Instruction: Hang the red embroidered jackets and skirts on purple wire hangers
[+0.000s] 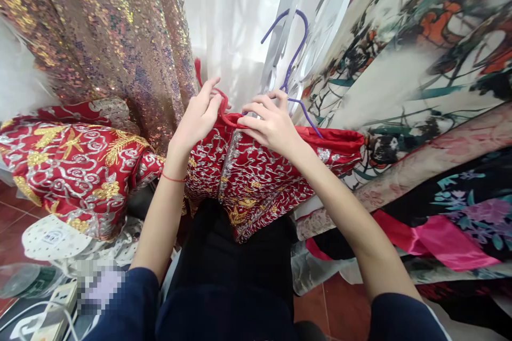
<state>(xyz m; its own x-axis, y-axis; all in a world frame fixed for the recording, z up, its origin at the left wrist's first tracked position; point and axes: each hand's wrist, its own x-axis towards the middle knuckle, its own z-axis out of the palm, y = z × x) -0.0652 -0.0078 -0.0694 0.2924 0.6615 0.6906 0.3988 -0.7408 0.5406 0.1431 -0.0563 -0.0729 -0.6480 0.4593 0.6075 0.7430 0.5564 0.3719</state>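
Note:
A red garment (276, 170) with silver and gold embroidery spreads across my lap, its plain red edge uppermost. At that edge my left hand (202, 109) is closed with bent fingers on a thin red cord (222, 97), whose tasselled end sticks up behind. My right hand (269, 119) pinches the garment's red edge close by, thumb and fingers bent together. Just beyond the right hand stands a purple hanger (298, 53), hook upward. Its sloping arm runs down into the garment, and the lower part is hidden.
An embroidered red sleeve (72, 165) stretches to the left. Sequinned fabric (100, 21) hangs behind it, and floral-printed cloth (400, 64) hangs at the right. A power strip (60, 303) with a white cable lies low on the left. A pink ribbon (448, 240) is at the right.

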